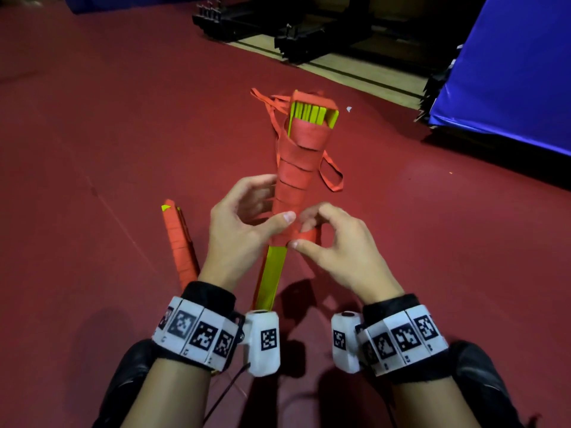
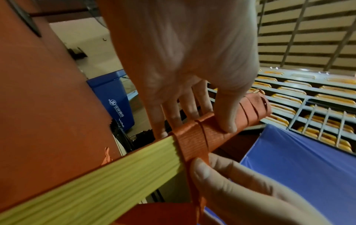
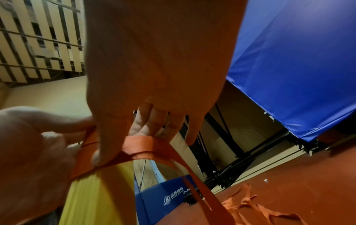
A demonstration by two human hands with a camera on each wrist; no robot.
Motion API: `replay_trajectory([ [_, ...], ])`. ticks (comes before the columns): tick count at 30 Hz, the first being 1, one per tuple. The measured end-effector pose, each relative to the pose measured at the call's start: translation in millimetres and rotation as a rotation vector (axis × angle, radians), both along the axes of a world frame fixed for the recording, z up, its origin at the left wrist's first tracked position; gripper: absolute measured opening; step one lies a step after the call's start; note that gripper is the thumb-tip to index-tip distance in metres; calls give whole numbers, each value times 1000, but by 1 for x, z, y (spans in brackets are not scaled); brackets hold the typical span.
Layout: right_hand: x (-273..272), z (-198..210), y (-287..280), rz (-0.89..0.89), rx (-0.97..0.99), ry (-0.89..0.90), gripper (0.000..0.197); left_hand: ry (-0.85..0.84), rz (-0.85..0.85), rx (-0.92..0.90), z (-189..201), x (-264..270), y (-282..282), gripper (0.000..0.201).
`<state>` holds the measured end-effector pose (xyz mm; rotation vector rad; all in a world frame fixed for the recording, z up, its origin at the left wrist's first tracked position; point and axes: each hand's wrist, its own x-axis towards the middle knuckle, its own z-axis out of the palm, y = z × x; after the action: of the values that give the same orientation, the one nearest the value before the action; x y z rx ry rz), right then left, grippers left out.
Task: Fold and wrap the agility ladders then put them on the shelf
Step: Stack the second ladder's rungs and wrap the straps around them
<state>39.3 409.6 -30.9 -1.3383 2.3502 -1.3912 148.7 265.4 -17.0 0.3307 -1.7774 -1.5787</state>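
With my left hand [image 1: 244, 223] gripping the half-wrapped ladder bundle [image 1: 296, 168] held above the red floor [image 1: 92, 118], my right hand [image 1: 336, 245] pinches the orange strap [image 2: 194, 141], so I judge each turn needs tension (overlapping the last) toward the bare yellow end.

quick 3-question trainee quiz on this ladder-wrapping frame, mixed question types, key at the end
1. True or false: a second wrapped ladder bundle lies on the red floor.
2. The left hand grips: A) the strap-wrapped ladder bundle B) the blue mat C) nothing.
3. What does the right hand pinch?

Key: 1 true; 2 A; 3 the orange strap, at the edge of the wrapped section beside the bare yellow rungs.
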Motion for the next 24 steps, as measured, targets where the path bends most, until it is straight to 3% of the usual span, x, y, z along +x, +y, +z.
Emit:
replay_trajectory([
  [3,-5,8,5,25,70,-93,57,29,-112,106,-1,3,-3,44],
  [7,-5,5,4,71,179,-88,26,-5,-177,235,-9,0,-6,39],
  [11,-6,4,3,-8,150,-62,48,-15,-175,241,-9,-5,-9,39],
  [15,-15,5,10,-47,265,-8,38,5,-100,211,-9,-8,-5,39],
  [18,-19,6,14,68,333,-52,27,2,-62,188,-9,-8,-4,41],
  [24,-25,7,16,59,206,-98,8,-15,-18,-95,-8,-5,3,83],
])
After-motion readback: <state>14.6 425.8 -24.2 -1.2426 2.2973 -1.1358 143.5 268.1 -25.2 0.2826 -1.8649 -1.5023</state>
